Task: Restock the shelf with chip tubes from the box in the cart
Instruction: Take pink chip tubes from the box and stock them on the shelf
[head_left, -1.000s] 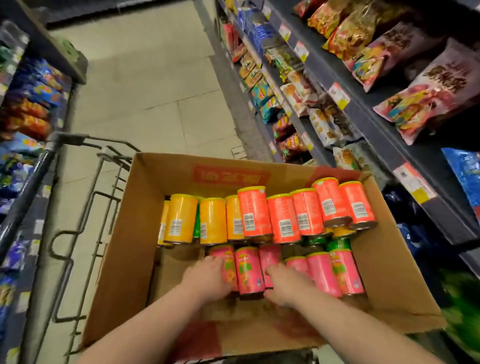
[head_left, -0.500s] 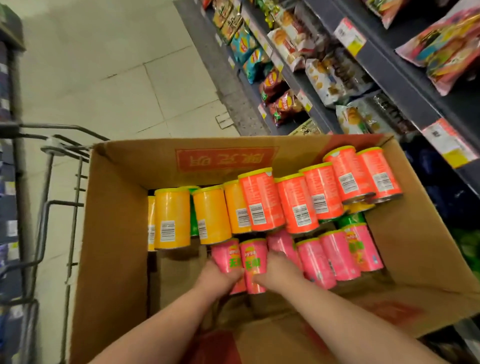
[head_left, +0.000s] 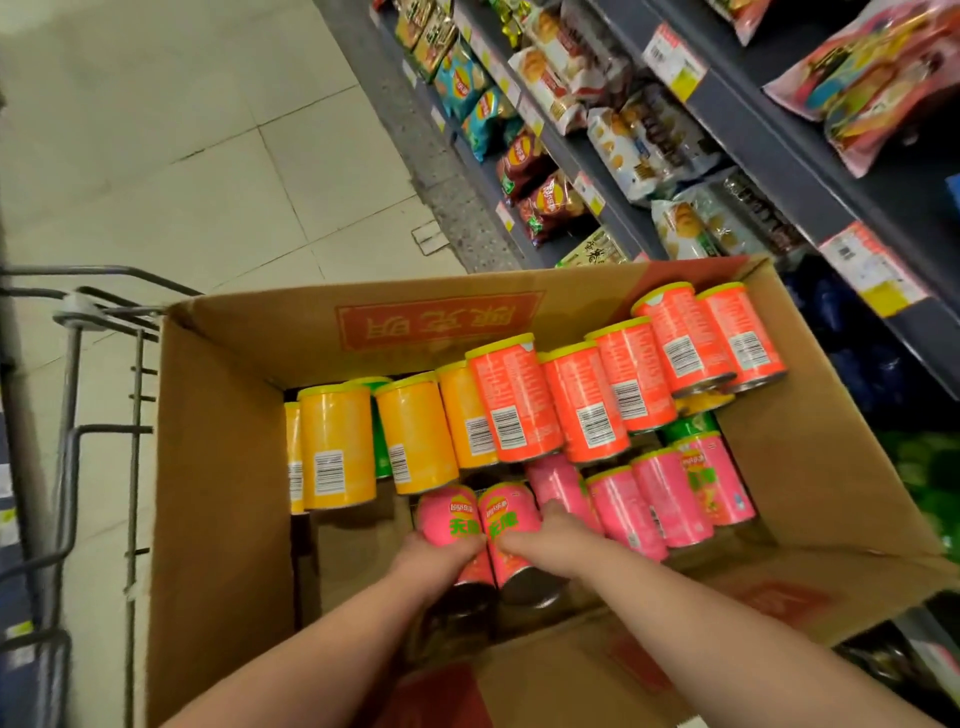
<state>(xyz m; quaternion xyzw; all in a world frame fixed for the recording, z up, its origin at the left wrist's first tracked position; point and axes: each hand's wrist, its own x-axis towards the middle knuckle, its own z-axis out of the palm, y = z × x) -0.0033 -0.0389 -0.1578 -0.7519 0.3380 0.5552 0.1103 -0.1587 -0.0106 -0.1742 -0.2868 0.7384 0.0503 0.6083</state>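
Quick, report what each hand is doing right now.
Left hand: grips the left pink tube.
Right hand: grips the right pink tube beside it.

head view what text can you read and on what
"无限", green, partly covered: pink tubes
"Lay's" logo: pink tubes, shelf chip bags
upside-down characters on red panel of box: unreadable
too small: barcodes, price tags

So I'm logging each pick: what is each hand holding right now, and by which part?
The left hand grips the left pink tube and the right hand grips the right pink tube. Each hand is wrapped round the middle of its tube's body.
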